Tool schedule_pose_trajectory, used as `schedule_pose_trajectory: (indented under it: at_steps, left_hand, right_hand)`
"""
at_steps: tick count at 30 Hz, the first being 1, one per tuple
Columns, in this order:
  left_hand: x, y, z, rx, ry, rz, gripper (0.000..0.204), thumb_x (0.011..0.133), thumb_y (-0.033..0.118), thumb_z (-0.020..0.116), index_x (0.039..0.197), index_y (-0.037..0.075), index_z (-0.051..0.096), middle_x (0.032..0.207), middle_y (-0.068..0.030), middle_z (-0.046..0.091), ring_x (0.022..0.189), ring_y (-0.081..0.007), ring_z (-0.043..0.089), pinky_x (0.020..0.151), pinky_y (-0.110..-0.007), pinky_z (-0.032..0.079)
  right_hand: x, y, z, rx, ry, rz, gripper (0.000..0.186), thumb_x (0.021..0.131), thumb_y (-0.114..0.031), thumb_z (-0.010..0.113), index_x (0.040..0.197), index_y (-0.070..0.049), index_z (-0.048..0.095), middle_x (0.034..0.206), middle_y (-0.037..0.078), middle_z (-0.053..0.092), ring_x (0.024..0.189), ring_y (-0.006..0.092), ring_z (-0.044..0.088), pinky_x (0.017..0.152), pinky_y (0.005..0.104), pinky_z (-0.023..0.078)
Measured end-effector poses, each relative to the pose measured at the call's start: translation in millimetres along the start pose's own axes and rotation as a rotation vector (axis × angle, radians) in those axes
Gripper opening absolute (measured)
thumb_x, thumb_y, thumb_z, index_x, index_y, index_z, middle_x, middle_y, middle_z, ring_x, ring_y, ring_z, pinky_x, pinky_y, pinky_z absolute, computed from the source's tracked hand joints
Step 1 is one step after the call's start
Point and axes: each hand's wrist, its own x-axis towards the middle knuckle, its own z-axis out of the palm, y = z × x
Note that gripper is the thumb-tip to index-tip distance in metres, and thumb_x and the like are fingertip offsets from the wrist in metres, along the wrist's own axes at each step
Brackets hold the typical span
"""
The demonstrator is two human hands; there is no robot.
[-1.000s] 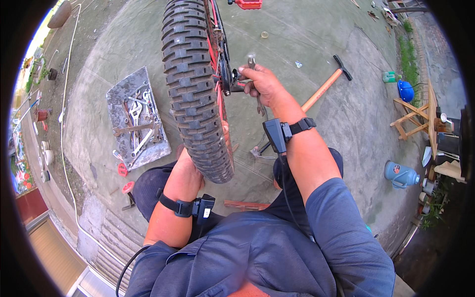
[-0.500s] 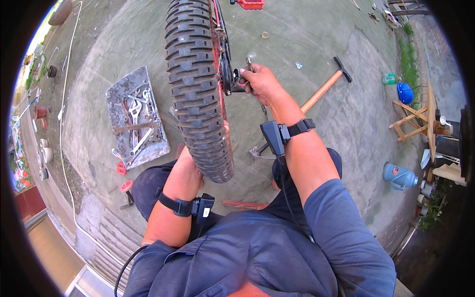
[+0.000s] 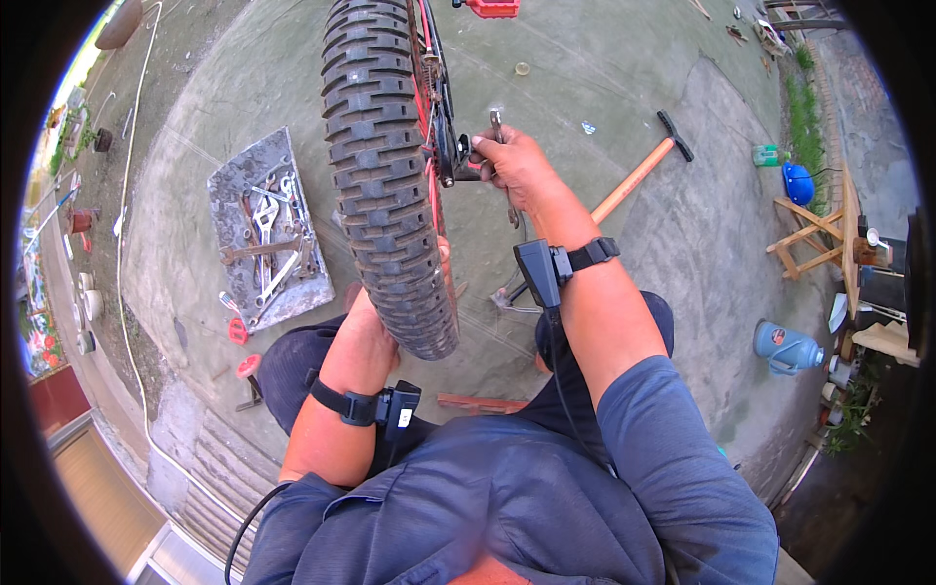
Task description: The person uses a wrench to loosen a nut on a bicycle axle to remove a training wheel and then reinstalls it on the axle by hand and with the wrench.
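A bicycle wheel with a thick, knobby black tire stands upright in front of me, its red frame parts showing along the right side. My left hand reaches round the lower part of the tire. Most of it is hidden behind the rubber, and some fingertips show on the right side. Beside the wheel axle, my right hand is closed round a metal wrench, whose two ends stick out above and below the fist. The fingers are close to the black axle part.
A grey tray of several wrenches lies left of the wheel. To the right is a wooden-handled hammer. Farther right stand a blue jug, a blue helmet and a wooden frame. A red pedal shows at the top.
The wrench in my right hand has turned a little, its upper end shifting right and its lower end showing more. The wheel has shifted slightly left. My left hand stays put.
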Motion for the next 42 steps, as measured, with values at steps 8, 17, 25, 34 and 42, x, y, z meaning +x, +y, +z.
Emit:
schedule_pose_trajectory:
  at_steps: [8, 17, 25, 34, 42]
  left_hand:
    - [3.2, -1.7, -0.9, -0.006, 0.010, -0.010, 0.006, 0.093, 0.011, 0.056, 0.091, 0.007, 0.053, 0.064, 0.0027, 0.043, 0.048, -0.0088, 0.043, 0.050, -0.029, 0.048]
    - [2.3, -0.8, 0.4, -0.007, 0.047, -0.031, 0.006, 0.093, 0.011, 0.056, 0.090, 0.008, 0.053, 0.063, 0.0027, 0.043, 0.048, -0.0089, 0.042, 0.049, -0.028, 0.047]
    - [0.2, -0.5, 2.7, 0.006, -0.001, -0.024, 0.006, 0.092, 0.012, 0.057, 0.089, 0.009, 0.053, 0.063, 0.0028, 0.043, 0.048, -0.0089, 0.042, 0.049, -0.028, 0.047]
    - [5.5, 3.1, -5.7, -0.056, -0.109, -0.058, 0.005, 0.091, 0.011, 0.058, 0.094, 0.008, 0.055, 0.064, 0.0020, 0.043, 0.049, -0.0101, 0.042, 0.049, -0.029, 0.045]
    - [-0.8, 2.9, 1.7, 0.104, -0.007, 0.011, 0.005, 0.091, 0.012, 0.057, 0.093, 0.008, 0.055, 0.064, 0.0025, 0.042, 0.048, -0.0095, 0.041, 0.049, -0.029, 0.044]
  right_hand:
    - [-7.1, -3.4, -2.8, 0.043, 0.015, 0.100, 0.018, 0.090, -0.016, 0.063, 0.102, -0.003, 0.058, 0.080, 0.004, 0.060, 0.049, 0.0090, 0.050, 0.039, 0.0215, 0.030]
    - [-7.7, -3.2, -2.4, 0.112, 0.008, 0.037, 0.023, 0.092, -0.027, 0.063, 0.092, -0.005, 0.056, 0.079, 0.005, 0.060, 0.047, 0.0093, 0.049, 0.037, 0.0226, 0.027]
    - [-5.7, -2.6, -2.4, 0.092, -0.003, 0.030, 0.019, 0.091, -0.025, 0.062, 0.089, -0.006, 0.056, 0.071, 0.003, 0.058, 0.045, 0.0097, 0.048, 0.036, 0.0231, 0.025]
    - [-4.2, 0.5, 0.8, 0.093, 0.011, 0.051, 0.018, 0.089, -0.023, 0.062, 0.092, -0.007, 0.055, 0.073, 0.004, 0.059, 0.045, 0.0104, 0.050, 0.036, 0.0233, 0.025]
    - [-2.3, 4.2, 0.3, 0.122, 0.001, 0.010, 0.018, 0.089, -0.023, 0.063, 0.094, -0.007, 0.056, 0.074, 0.004, 0.059, 0.045, 0.0105, 0.050, 0.037, 0.0236, 0.027]
